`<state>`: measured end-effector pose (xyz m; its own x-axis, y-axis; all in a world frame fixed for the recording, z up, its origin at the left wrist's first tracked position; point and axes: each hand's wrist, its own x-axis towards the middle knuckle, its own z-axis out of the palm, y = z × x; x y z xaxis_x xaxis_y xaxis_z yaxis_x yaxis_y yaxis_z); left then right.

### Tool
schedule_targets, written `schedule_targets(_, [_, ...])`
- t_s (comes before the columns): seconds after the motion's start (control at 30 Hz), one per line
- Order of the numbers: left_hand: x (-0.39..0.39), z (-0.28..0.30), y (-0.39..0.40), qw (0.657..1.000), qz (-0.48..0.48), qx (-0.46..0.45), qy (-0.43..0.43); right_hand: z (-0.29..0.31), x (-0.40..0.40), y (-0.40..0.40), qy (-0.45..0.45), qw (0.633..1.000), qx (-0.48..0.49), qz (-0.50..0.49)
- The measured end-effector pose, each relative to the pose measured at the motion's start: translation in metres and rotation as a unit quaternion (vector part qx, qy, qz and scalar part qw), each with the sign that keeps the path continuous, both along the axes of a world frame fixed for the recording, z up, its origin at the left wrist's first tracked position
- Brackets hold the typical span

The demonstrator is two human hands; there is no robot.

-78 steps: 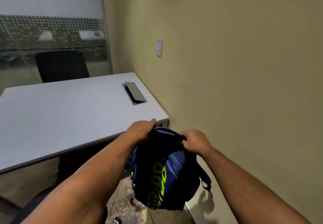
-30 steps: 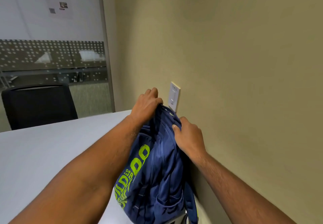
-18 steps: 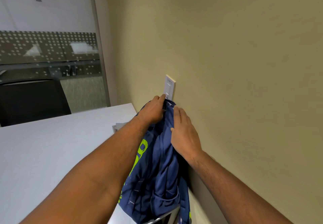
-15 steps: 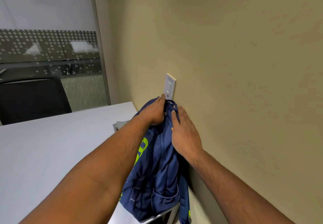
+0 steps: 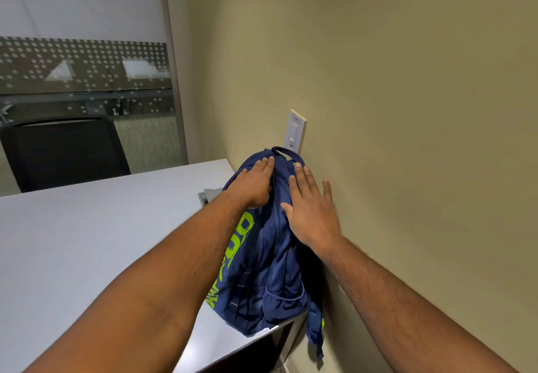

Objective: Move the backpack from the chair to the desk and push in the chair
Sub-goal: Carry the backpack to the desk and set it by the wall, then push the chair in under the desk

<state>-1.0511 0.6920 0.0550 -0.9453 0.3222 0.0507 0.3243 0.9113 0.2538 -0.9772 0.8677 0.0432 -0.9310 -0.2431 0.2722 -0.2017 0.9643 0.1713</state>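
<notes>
The navy backpack [image 5: 270,268] with lime-green lettering stands upright on the near right corner of the white desk [image 5: 87,241], leaning against the beige wall. One strap hangs over the desk's edge. My left hand [image 5: 251,183] lies flat on the top left of the backpack, fingers extended. My right hand [image 5: 310,209] rests flat on its right side near the wall, fingers spread. Neither hand grips the fabric. The chair the backpack came from is out of view.
A white wall plate [image 5: 296,131] sits on the wall [image 5: 393,110] just above the backpack. A cable hatch [image 5: 208,195] in the desktop peeks out behind my left wrist. A black chair [image 5: 64,151] stands at the desk's far side, before a glass partition.
The backpack went from hanging in both hands beside the desk to standing on its corner. Both hands have loosened from gripping its top to lying flat on it.
</notes>
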Motion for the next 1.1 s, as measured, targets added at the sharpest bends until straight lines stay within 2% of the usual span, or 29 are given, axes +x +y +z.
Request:
schedule_targets(0.2, [0.042,-0.027,-0.018,0.999,0.022,-0.029,0.022,-0.007,0.04,-0.009,-0.012,1.0,-0.008,-0.007])
schedule_targets(0.47, [0.143,-0.044,-0.019,0.996,0.059,-0.033,0.054,-0.015,0.112,-0.007,-0.037,0.998,-0.041,-0.005])
schedule_targets(0.83, [0.344,-0.063,0.009,0.988,0.131,-0.057,0.054,-0.039,0.263,0.018,-0.064,0.993,-0.096,0.013])
schedule_targets(1.1, [0.488,-0.076,0.031,0.986,0.156,-0.057,0.015,-0.054,0.375,0.025,-0.09,0.991,-0.096,0.025])
